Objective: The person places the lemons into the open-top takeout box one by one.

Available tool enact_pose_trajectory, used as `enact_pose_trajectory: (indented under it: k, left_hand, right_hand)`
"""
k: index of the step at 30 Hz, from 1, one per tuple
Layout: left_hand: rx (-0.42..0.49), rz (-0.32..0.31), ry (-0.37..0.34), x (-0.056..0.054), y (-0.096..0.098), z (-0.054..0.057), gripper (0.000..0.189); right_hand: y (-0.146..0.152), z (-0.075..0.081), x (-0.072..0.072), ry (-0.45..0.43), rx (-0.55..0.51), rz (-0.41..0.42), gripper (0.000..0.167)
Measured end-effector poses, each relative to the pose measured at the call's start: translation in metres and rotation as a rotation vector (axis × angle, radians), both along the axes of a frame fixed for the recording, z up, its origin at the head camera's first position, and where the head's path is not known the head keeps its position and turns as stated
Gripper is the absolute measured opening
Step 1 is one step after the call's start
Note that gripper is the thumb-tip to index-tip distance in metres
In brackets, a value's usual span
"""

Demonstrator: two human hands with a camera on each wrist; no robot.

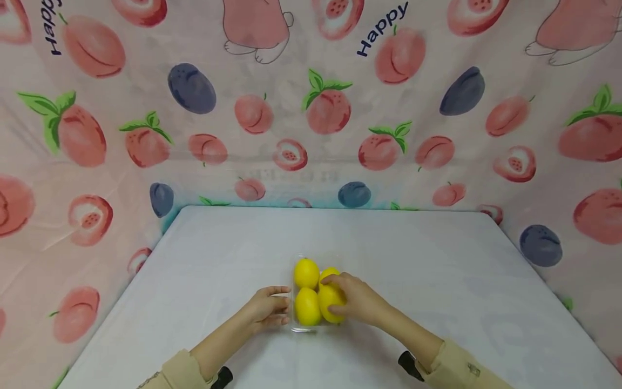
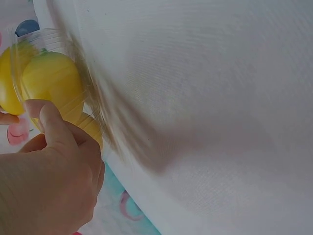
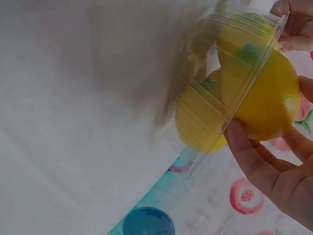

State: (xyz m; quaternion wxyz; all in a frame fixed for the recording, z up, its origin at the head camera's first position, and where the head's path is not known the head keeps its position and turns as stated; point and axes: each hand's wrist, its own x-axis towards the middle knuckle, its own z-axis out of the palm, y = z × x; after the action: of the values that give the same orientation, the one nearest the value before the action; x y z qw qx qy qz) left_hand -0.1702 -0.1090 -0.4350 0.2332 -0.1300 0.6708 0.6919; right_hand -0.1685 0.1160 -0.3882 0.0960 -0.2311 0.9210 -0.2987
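A clear plastic box (image 1: 303, 329) holds several yellow lemons, two of them in its left half, a rear one (image 1: 306, 273) and a front one (image 1: 308, 307). My right hand (image 1: 362, 300) grips the front-right lemon (image 3: 271, 100), with thumb and fingers spread round it. That lemon sits at the box's open top. Behind it, another lemon (image 1: 330, 274) is partly hidden by my fingers. My left hand (image 1: 266, 309) touches the box's left side with its fingertips, the fingers only slightly bent. From the left wrist, lemons (image 2: 54, 83) show through the box's ribbed wall.
The box stands on a white-covered table (image 1: 413, 259). Behind and beside it hangs a cloth (image 1: 291, 124) printed with peaches and dark blue fruit. Dark cylindrical objects (image 1: 410, 364) show near both sleeves.
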Motion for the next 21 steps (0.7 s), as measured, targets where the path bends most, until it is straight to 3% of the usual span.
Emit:
enact_pose_trajectory:
  k: [9,21]
  left_hand:
    - [0.014,-0.029,0.025,0.0035,-0.002,-0.0008,0.038]
    - [-0.014,0.008,0.033,0.0021,0.0019,0.0012,0.035]
  right_hand:
    - [-0.0028,-0.0059,0.0066,0.027,0.046,-0.002,0.046]
    - [-0.0043,-0.0069,0.0065,0.135,0.123,0.029,0.048]
